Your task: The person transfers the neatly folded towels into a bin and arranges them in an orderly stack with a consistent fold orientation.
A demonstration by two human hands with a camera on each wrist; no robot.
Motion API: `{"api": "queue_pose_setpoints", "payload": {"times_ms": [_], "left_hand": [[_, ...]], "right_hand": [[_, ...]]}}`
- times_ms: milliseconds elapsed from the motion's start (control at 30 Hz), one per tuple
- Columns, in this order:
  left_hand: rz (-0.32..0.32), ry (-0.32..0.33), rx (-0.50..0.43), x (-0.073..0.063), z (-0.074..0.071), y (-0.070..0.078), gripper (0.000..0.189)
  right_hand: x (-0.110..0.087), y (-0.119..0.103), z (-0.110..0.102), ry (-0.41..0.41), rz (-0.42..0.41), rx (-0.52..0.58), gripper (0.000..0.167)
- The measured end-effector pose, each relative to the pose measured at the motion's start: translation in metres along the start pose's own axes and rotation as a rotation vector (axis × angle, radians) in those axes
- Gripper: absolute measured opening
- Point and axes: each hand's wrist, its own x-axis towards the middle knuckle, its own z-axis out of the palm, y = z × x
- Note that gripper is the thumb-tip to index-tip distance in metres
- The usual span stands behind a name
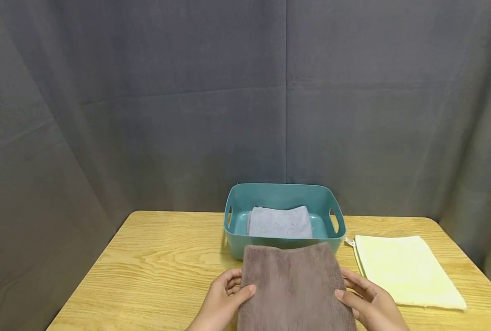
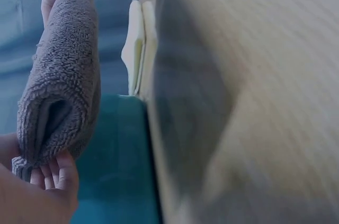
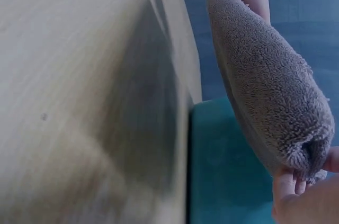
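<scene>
A folded brown towel (image 1: 292, 287) is held up off the table, in front of the teal basket (image 1: 284, 240). My left hand (image 1: 225, 296) pinches its left edge, thumb on the near face and fingers behind. On the opposite edge my right hand (image 1: 369, 299) grips it the same way. Both wrist views show the towel (image 2: 63, 70) doubled over in thick layers, with a hollow fold at its end. Inside the basket lies a folded light grey towel (image 1: 280, 222). The brown towel's lower end runs out of the head view.
To the right of the basket a folded pale yellow towel (image 1: 408, 271) lies flat, a small white tag at its corner. The wooden table (image 1: 158, 271) has rounded far corners. Grey curtains (image 1: 179, 105) hang behind and beside it.
</scene>
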Motion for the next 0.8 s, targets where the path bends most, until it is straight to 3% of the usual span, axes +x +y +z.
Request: {"api": "queue_pose_setpoints", "payload": {"times_ms": [233,600,800], "left_hand": [[0.089,0.027,0.025,0.002,0.001,0.017,0.058],[0.124,0.065,0.022,0.009,0.003,0.035,0.063],[0.153,0.08,0.01,0.013,0.004,0.039,0.06]], "right_hand": [[0.001,-0.014,-0.004,-0.017,-0.047,0.033,0.068],[0.006,-0.028,-0.009,-0.002,-0.148,0.112,0.068],[0.008,-0.034,-0.01,-0.03,-0.131,0.089,0.071]]}}
